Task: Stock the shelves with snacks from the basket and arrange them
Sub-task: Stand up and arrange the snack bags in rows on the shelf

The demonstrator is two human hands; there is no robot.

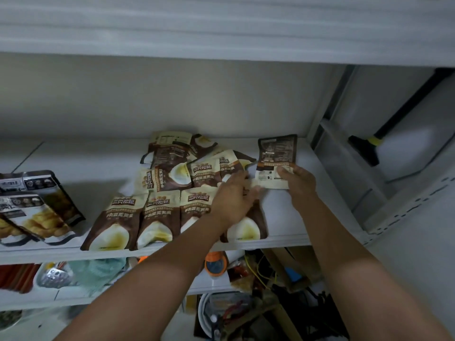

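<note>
A crumpled teal cloth (98, 274) lies low down. Just left of it sits a perforated metal utensil (55, 275). To its right is an orange-and-grey gadget (216, 265), then a yellow cord (258, 269). Far up-right leans a black tool (366, 148).

Single wide-angle view, worn on the head. It faces forward into the white shelf (278, 207) from slightly above its board, close in, within arm's reach.

Over the white shelf (283, 212), the right grip (299, 183) pinches a snack packet (277, 158) by its lower edge, back showing; the left grip (234, 200) rests on the front-row packets (157, 215).
</note>
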